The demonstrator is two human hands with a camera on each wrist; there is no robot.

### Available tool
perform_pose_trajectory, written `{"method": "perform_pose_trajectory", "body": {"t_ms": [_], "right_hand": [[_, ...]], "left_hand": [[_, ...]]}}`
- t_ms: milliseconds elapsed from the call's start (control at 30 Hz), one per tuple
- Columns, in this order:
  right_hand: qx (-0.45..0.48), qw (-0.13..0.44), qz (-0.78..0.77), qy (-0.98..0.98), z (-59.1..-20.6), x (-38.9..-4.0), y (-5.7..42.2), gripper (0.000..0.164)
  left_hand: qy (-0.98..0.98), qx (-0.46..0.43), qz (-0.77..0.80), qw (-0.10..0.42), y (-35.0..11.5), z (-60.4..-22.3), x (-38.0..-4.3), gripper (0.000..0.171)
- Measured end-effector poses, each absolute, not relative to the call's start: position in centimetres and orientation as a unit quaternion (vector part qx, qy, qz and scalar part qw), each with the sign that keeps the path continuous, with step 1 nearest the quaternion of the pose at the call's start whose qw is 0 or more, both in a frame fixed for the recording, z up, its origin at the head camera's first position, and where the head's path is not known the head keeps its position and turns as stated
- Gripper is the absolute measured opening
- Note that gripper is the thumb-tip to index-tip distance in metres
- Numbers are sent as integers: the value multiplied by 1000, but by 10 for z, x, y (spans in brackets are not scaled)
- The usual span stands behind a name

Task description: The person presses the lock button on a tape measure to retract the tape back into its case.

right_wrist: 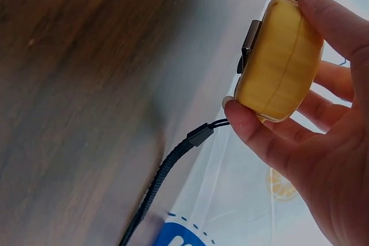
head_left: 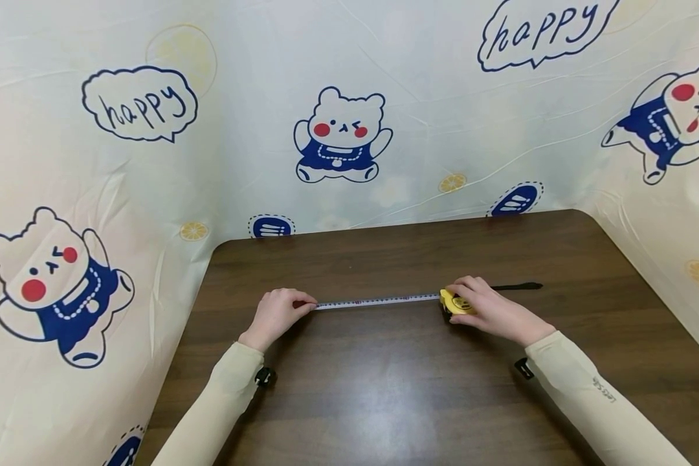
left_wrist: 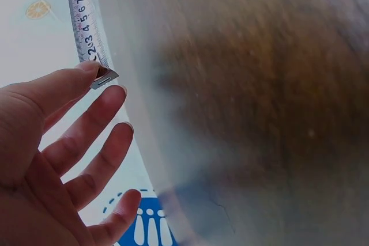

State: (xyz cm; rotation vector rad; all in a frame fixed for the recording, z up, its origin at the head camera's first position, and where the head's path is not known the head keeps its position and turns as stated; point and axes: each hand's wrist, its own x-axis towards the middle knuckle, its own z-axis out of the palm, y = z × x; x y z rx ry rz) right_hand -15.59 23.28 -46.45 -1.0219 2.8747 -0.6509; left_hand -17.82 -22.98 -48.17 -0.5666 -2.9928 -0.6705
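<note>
Holds left hand (head_left: 276,317) and right hand (head_left: 496,313) well apart above a dark wooden table (head_left: 349,401). Grips a yellow tape measure (head_left: 460,305) in the right hand, clamped between thumb and fingers. Pinches the free end of the white blade (head_left: 378,301) in the left hand, between thumb and index finger, right by the metal hook (left_wrist: 105,78); spreads the other left fingers loosely apart just beside the hook. Extends the blade in a nearly straight line from left hand to right, with the printed scale showing. Reads 2 through 9 in black, then a red 10, counting away from the left hand. Has a black strap (head_left: 521,286) beyond the right hand, on the side away from the left, joined to the case by a thin cord (right_wrist: 220,123) and a black slider (right_wrist: 200,135). Shows a dark clip (right_wrist: 249,47) on the case, near the right fingertips. Cannot tell any contact between case or blade and table. Wears pale sleeves (head_left: 594,395) behind both hands, with a small black device (head_left: 265,377) at each wrist. Includes, beyond the hands, pale cloth (head_left: 256,168) printed with bears (head_left: 343,133) and "happy" bubbles (head_left: 141,103).
</note>
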Motion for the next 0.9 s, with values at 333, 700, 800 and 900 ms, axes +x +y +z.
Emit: {"method": "perform_pose_trajectory", "body": {"t_ms": [333, 700, 800, 900], "right_hand": [[-330, 4, -211, 920, -465, -156, 229, 55], [-339, -2, -207, 918, -467, -159, 223, 54], [-341, -4, -207, 917, -467, -159, 220, 53], [-343, -3, -206, 917, -468, -160, 218, 53]], "left_hand": [[-960, -182, -214, 17, -226, -481, -178, 10], [-958, -187, -217, 13, -222, -481, -176, 10], [-957, -188, -220, 11, -221, -481, -177, 10], [-957, -188, -221, 9, -220, -482, -178, 10]]}}
